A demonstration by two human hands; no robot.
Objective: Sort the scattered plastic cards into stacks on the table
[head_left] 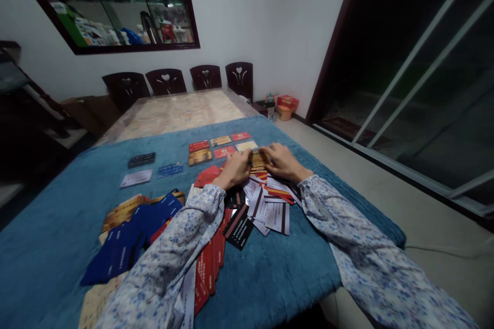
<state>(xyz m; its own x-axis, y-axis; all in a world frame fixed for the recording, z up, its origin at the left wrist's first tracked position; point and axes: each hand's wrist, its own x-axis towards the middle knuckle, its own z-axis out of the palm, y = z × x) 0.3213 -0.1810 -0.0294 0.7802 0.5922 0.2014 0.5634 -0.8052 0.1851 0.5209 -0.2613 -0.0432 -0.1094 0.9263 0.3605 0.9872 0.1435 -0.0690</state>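
A gold plastic card (258,160) lies between my two hands, above a loose heap of cards. My left hand (236,167) has its bent fingers closed at the card's left edge. My right hand (284,162) curls its fingers over the right edge. Below them are white cards with dark stripes (277,217) and a black card (239,227). Red cards (207,271) fan out beside my left forearm, with blue cards (131,236) further left. Beyond my hands, red and gold cards sit in small groups, including a gold stack (200,157) and a red card (224,152).
A blue cloth (57,221) covers the near part of the table; bare marble-patterned tabletop (173,111) shows beyond. Black (141,160), white (136,178) and blue cards (170,170) lie apart at left. Chairs (165,81) line the far end. The table edge runs along my right.
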